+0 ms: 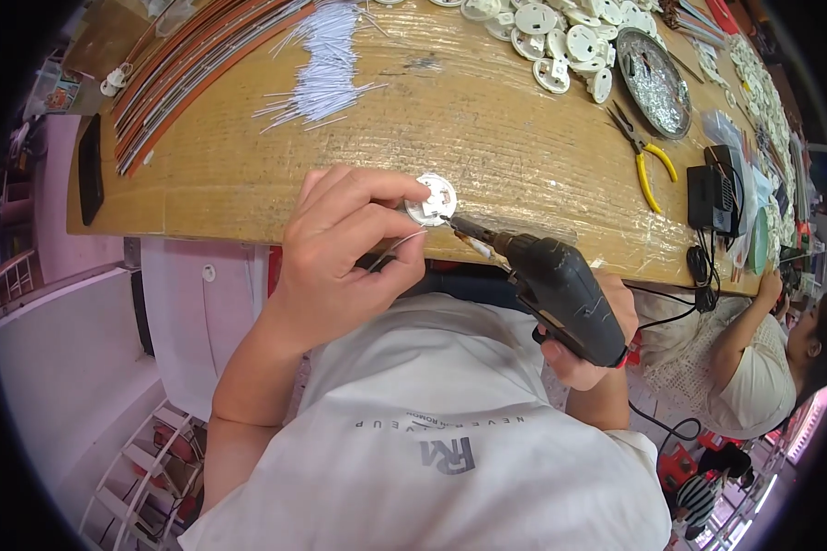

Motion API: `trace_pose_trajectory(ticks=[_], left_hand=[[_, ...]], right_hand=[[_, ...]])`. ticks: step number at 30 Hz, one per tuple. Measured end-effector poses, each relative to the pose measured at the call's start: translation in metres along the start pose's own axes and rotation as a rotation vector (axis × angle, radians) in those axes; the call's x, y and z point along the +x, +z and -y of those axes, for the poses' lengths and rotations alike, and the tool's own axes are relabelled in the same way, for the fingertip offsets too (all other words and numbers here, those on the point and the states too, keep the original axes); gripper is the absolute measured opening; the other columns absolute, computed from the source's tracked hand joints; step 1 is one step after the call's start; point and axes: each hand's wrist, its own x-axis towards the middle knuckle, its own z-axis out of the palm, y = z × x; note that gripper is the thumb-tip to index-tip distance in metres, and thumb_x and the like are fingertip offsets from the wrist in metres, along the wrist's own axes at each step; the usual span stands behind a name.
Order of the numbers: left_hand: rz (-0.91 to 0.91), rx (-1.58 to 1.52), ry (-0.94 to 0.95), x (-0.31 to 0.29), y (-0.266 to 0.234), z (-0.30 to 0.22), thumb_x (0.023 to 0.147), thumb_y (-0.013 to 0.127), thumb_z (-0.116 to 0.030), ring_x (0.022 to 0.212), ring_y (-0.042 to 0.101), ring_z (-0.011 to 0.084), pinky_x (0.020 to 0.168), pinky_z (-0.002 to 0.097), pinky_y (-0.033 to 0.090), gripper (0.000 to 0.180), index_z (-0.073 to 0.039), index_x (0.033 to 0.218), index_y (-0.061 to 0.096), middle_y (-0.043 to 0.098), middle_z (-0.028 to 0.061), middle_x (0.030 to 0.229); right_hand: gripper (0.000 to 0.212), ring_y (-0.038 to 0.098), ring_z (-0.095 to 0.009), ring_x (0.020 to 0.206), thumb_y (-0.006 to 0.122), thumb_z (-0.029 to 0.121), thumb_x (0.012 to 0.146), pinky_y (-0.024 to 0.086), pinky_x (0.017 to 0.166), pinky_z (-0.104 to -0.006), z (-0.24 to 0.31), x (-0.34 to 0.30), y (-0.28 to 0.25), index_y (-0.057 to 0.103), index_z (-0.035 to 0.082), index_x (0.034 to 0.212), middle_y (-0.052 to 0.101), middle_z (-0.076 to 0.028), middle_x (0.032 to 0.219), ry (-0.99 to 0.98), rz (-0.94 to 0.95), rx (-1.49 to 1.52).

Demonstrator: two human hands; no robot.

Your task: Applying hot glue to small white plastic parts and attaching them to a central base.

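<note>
At the table's near edge, my left hand (345, 234) pinches a white round plastic piece (439, 195) between its fingers and steadies it. A thin white wire (397, 244) runs by the thumb of that hand. My right hand (583, 358) is wrapped around the handle of a black pistol-shaped electric screwdriver (556, 285), which points left. Its tip meets the lower right rim of the round piece; the exact contact is too small to make out. Something whitish lies along the tool's nose.
A heap of similar white round pieces (560, 41) sits at the far right, beside a dark dish of small shiny parts (654, 87). Yellow-handled pliers (652, 170) and a black power adapter (710, 197) lie right. Cut white wires (326, 69) are at the back. A co-worker (753, 367) sits at right.
</note>
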Motion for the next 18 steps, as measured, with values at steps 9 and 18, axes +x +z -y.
trace_pose_trajectory(ticks=[9, 18], left_hand=[[0.021, 0.006, 0.004, 0.0001, -0.0047, 0.0006, 0.071, 0.078, 0.007, 0.082, 0.068, 0.0196, 0.079, 0.0324, 0.046, 0.019, -0.005, 0.083, 0.069, 0.076, 0.0076, 0.104], [0.015, -0.005, 0.014, 0.0005, -0.0049, 0.003, 0.07, 0.077, 0.006, 0.081, 0.067, 0.0199, 0.079, 0.0326, 0.045, 0.019, -0.006, 0.082, 0.069, 0.076, 0.0065, 0.104]], right_hand=[[0.028, 0.059, -0.025, 0.049, 0.074, 0.023, 0.07, 0.048, 0.051, -0.0325, 0.0001, -0.0027, 0.01, 0.066, 0.0, 0.084, 0.061, -0.006, 0.063, -0.02, -0.018, -0.154], [0.035, 0.062, -0.028, 0.055, 0.073, 0.024, 0.068, 0.051, 0.056, -0.0351, -0.0003, -0.0063, 0.0057, 0.067, -0.001, 0.092, 0.066, -0.009, 0.073, -0.047, 0.04, -0.194]])
